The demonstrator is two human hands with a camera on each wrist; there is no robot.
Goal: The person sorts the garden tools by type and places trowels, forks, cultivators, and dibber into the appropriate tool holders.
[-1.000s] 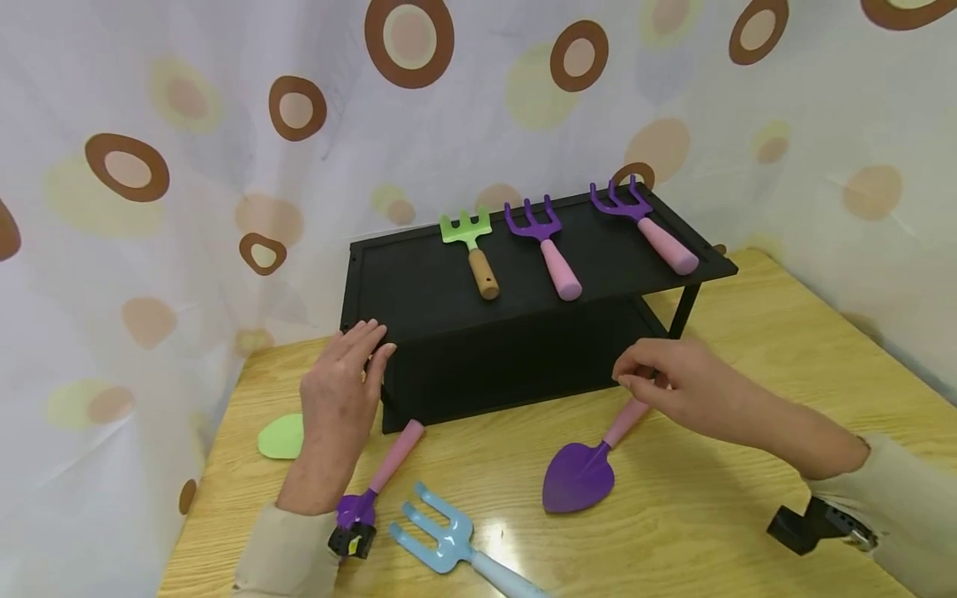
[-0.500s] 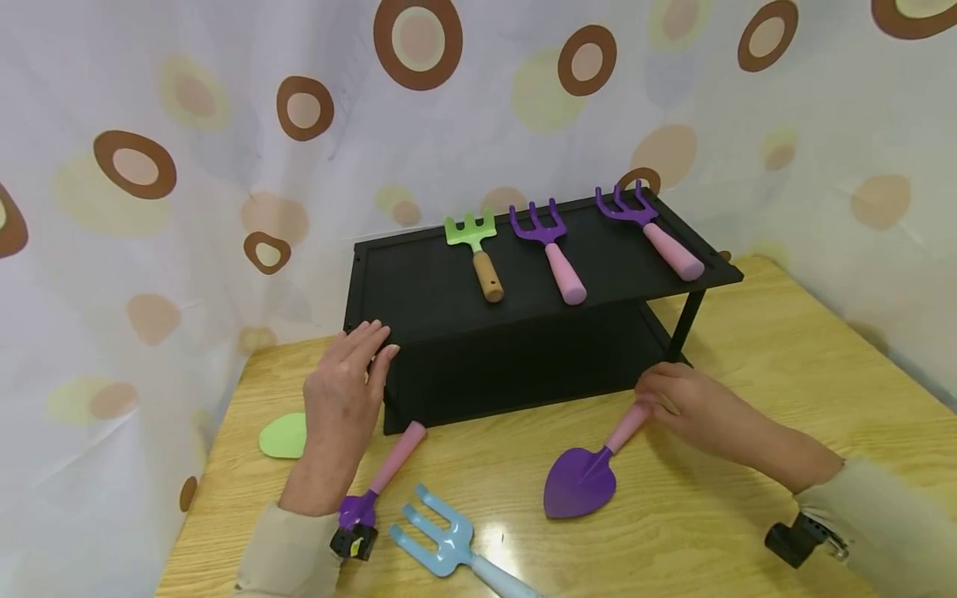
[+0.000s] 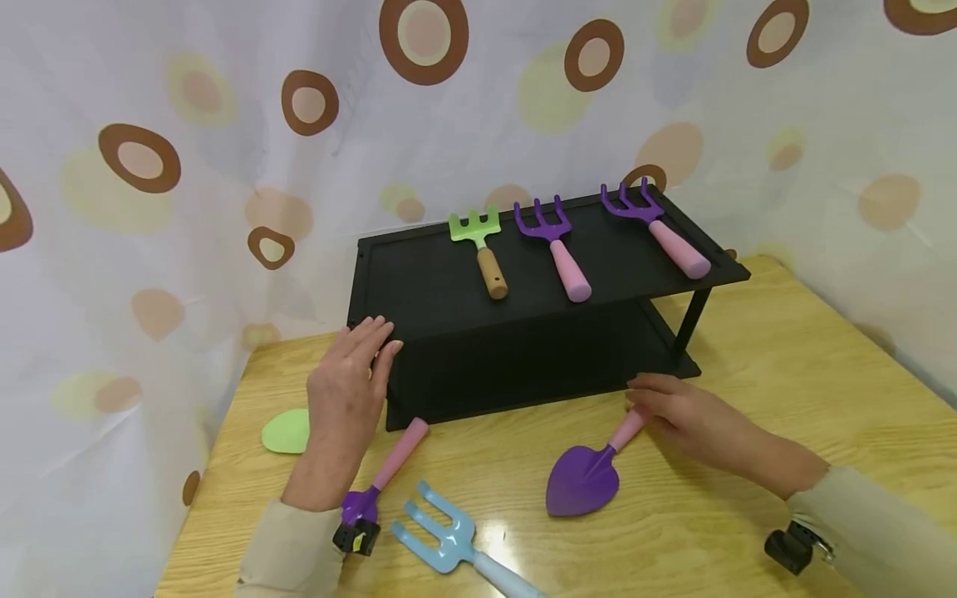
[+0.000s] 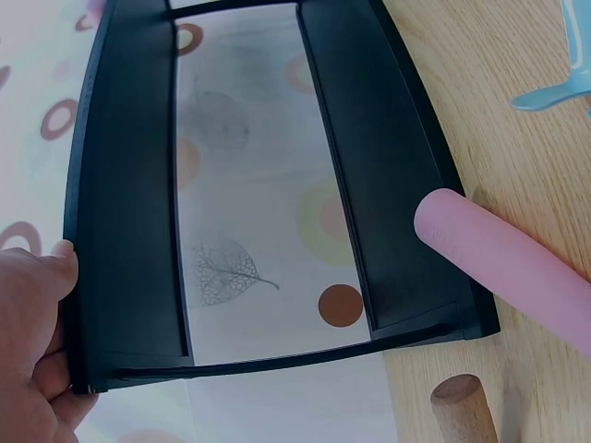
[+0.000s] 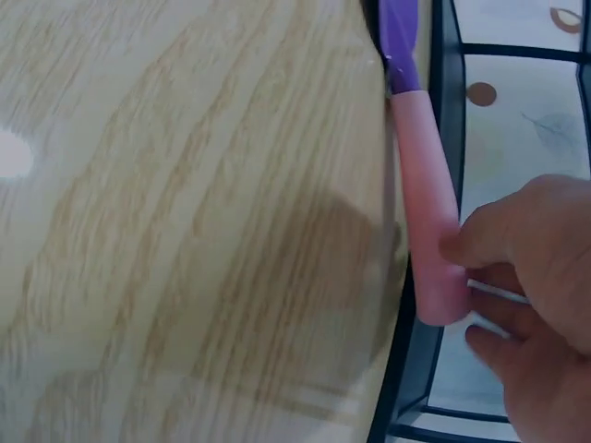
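Note:
My left hand (image 3: 346, 390) grips the near left corner of a black two-tier shelf (image 3: 419, 286). In the left wrist view its fingertips curl round the shelf's edge. At the shelf's lower right front, my right hand (image 3: 695, 419) pinches the end of the pink handle of a purple trowel (image 3: 583, 482). The trowel's heart-shaped blade points toward me, on or close to the table. The right wrist view shows the thumb against the pink handle (image 5: 429, 203), with fingers beyond it. On the shelf top lie a green hand rake (image 3: 489, 270) and two purple hand rakes (image 3: 571, 270) (image 3: 676, 247).
Left of the trowel, a light blue hand fork (image 3: 452, 540) lies on the wooden table (image 3: 785, 374). A second pink-handled purple tool (image 3: 399, 455) is partly behind my left wrist. Farther left shows a green blade (image 3: 286, 432). A patterned curtain (image 3: 187, 249) hangs behind.
My right hand has come down from above the trowel and taken hold of its pink handle. The trowel has hardly moved. My left hand stays on the shelf corner.

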